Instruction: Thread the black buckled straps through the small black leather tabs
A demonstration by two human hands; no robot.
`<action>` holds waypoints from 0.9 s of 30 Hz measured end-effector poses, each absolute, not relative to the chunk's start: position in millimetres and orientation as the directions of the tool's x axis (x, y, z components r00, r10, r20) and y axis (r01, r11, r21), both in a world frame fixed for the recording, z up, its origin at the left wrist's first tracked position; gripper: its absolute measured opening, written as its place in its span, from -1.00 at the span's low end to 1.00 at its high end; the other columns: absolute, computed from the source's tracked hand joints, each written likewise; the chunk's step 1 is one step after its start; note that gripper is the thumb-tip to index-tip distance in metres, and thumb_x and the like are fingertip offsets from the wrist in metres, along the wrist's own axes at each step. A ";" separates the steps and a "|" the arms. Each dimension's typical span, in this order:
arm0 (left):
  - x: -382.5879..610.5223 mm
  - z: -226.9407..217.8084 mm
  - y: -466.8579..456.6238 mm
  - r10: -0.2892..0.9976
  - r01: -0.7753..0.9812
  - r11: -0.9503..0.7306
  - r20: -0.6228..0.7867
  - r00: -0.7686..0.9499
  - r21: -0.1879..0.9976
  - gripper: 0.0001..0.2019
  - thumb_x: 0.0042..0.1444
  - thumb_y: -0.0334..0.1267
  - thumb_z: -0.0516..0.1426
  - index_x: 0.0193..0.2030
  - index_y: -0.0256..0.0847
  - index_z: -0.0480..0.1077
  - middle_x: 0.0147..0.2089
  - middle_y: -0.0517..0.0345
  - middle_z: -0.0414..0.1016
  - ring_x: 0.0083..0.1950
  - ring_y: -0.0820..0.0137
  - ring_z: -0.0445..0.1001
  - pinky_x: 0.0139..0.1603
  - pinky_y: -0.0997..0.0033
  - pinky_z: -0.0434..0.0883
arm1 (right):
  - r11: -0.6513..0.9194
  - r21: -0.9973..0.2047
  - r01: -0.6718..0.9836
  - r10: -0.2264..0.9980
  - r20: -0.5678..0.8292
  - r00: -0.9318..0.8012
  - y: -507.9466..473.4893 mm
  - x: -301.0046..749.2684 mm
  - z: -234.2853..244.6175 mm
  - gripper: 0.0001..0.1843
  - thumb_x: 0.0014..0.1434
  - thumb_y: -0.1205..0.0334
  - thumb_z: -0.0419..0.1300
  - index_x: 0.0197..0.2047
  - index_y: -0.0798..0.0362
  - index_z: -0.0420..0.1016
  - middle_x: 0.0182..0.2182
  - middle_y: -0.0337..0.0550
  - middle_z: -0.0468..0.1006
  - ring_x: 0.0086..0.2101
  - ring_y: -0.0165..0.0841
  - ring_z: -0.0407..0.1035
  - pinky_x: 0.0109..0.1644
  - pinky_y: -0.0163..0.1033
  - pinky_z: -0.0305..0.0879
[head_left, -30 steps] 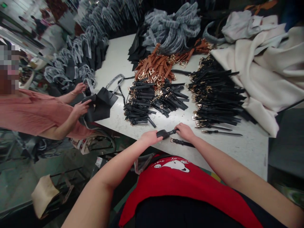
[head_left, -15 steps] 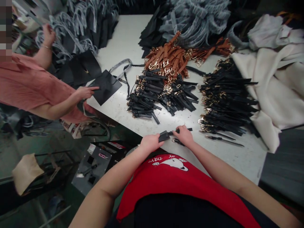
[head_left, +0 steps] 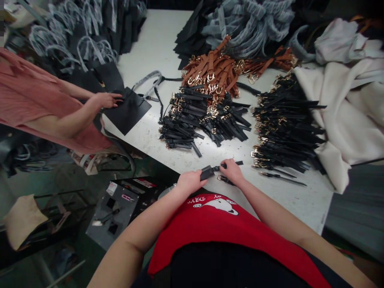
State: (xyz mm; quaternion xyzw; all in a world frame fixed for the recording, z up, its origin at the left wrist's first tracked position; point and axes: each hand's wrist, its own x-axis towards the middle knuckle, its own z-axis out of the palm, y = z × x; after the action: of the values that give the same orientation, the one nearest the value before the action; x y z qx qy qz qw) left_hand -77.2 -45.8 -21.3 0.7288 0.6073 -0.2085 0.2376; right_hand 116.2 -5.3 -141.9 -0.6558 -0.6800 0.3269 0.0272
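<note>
Near the front edge of the table, my left hand is closed on the wide end of a black leather strap. My right hand pinches the narrower part of the same strap, whose tip pokes out to the right past my fingers. Just below my right hand lies another black strap with a buckle, partly covered by the hand. Beyond my hands is a pile of black buckled straps. To its right sits a second, neatly stacked pile of black straps.
Brown buckled straps lie farther back, before wrapped grey handles. Cream cloth drapes over the right side of the white table. At left, a co-worker's hand rests on a black leather panel. A dark machine box stands below.
My hands and the strap have barely moved. The co-worker's near hand has shifted slightly over the black panel, and their other hand has dropped from its raised position.
</note>
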 end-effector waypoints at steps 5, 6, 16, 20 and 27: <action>-76.9 -20.5 -43.9 0.780 0.984 -0.153 -0.600 0.179 0.094 -0.56 0.06 0.12 -0.09 -0.11 -0.15 0.30 -0.25 0.02 0.51 -0.24 0.20 0.49 -0.28 0.28 0.39 | -0.081 -0.455 0.887 0.905 -0.406 -0.126 -4.1 115.7 -139.4 -0.79 0.04 0.12 0.06 -0.28 0.02 0.39 -0.27 -0.12 0.32 -0.28 -0.34 0.29 -0.22 -0.28 0.16; -76.8 -20.3 -43.8 0.778 0.984 -0.150 -0.602 0.177 0.096 -0.55 0.06 0.12 -0.09 -0.10 -0.15 0.30 -0.25 0.02 0.51 -0.23 0.20 0.48 -0.28 0.28 0.39 | -0.082 -0.452 0.888 0.903 -0.411 -0.126 -4.0 115.9 -138.9 -0.79 0.03 0.12 0.07 -0.29 0.02 0.39 -0.27 -0.12 0.32 -0.29 -0.34 0.29 -0.23 -0.28 0.16; -74.3 -20.1 -46.8 0.789 0.985 -0.141 -0.590 0.173 0.101 -0.56 0.06 0.12 -0.09 -0.12 -0.15 0.30 -0.27 0.03 0.51 -0.25 0.19 0.49 -0.30 0.27 0.39 | -0.049 -0.439 0.897 0.881 -0.443 -0.168 -2.0 117.9 -136.5 -0.79 0.05 0.18 0.05 -0.25 0.02 0.39 -0.23 -0.11 0.32 -0.25 -0.35 0.29 -0.19 -0.30 0.16; -73.2 -18.6 -46.1 0.771 0.989 -0.117 -0.619 0.148 0.091 -0.55 0.06 0.13 -0.10 -0.10 -0.14 0.30 -0.24 0.02 0.51 -0.23 0.20 0.49 -0.29 0.28 0.39 | 0.029 -0.456 0.890 0.869 -0.428 -0.248 -1.9 127.7 -134.7 -0.73 0.04 0.27 0.04 -0.14 0.04 0.36 -0.19 -0.09 0.36 -0.21 -0.34 0.28 -0.15 -0.30 0.15; -68.1 -16.5 -43.2 0.754 0.992 -0.103 -0.645 0.125 0.072 -0.53 0.05 0.14 -0.09 -0.08 -0.14 0.29 -0.21 0.01 0.51 -0.20 0.19 0.48 -0.24 0.27 0.39 | 0.454 -0.474 0.755 0.736 -0.278 -0.617 2.7 143.0 -122.7 -0.71 0.11 0.28 0.04 -0.08 -0.03 0.39 -0.12 -0.10 0.38 -0.13 -0.31 0.24 -0.09 -0.25 0.07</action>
State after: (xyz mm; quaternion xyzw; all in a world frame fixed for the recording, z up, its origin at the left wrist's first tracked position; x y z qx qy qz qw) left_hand -68.1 -43.2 -16.5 0.7051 0.6190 -0.2330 0.2558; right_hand 143.0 2.7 -122.7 -0.4372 -0.8524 0.2864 -0.0164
